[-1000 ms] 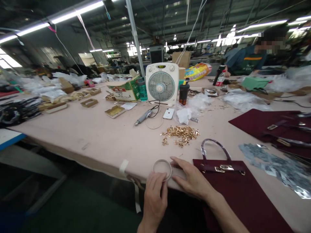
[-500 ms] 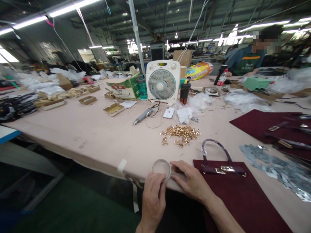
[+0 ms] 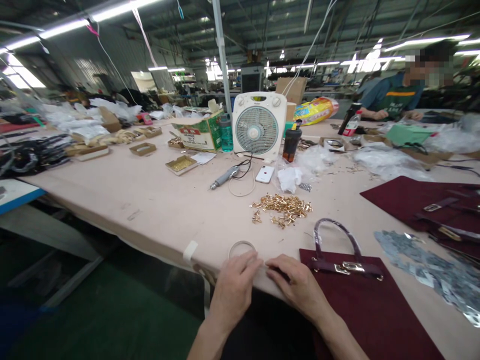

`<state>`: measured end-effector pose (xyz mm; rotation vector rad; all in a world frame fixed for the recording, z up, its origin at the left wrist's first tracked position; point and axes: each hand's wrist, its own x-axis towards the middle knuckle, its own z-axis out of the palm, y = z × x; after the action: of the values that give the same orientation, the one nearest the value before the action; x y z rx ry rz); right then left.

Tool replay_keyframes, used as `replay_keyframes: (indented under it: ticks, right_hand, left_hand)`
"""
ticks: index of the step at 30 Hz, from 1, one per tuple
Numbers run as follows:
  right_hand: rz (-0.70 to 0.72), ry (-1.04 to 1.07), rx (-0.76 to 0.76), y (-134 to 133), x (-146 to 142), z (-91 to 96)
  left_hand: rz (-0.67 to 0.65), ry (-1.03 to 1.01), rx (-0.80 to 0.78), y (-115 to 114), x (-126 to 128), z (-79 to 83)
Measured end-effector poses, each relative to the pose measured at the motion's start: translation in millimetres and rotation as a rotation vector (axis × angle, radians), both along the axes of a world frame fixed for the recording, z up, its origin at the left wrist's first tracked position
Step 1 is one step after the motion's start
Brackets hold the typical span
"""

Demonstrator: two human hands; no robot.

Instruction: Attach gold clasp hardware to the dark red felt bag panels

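Observation:
A pale tape roll [image 3: 240,245] lies flat at the near edge of the pink table [image 3: 150,200]. My left hand [image 3: 234,286] rests over its near side, fingers bent down onto it. My right hand [image 3: 296,286] lies just right of it, fingers curled, tips meeting the left fingertips at the table edge; what they pinch is hidden. A maroon handbag [image 3: 360,310] with a wrapped handle [image 3: 337,231] and a gold clasp lies flat under my right wrist.
A pile of gold fittings [image 3: 283,207] sits beyond the bag. Farther back are a white fan [image 3: 258,127], a phone [image 3: 264,174] and an electric screwdriver [image 3: 225,177]. Silver pieces [image 3: 431,265] and more maroon bags [image 3: 423,200] lie right. A person [image 3: 393,95] works at the far right.
My left hand has slid up over the tape roll, covering its near half. My right fingertips have drawn in beside it. The view shifted slightly.

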<state>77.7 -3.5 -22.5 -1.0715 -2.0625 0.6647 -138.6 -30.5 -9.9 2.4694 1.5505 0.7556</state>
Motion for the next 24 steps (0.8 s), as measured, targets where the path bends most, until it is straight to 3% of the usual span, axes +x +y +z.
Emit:
replay_keyframes:
  ticks: [6, 14, 18, 24]
  right_hand:
    - [-0.019, 0.008, 0.024, 1, 0, -1.8]
    - [-0.068, -0.072, -0.032, 1, -3, 3.6]
    - [-0.091, -0.151, -0.027, 1, -5, 3.2]
    - [-0.087, -0.286, 0.082, 6, -7, -1.3]
  left_hand:
    - [-0.138, 0.063, -0.116, 17, 8, 17.2]
    - [-0.138, 0.052, -0.041, 27, 10, 12.6]
    - [-0.196, 0.015, 0.058, 33, 7, 3.4]
    - [-0.316, 0.044, 0.169, 53, -4, -29.1]
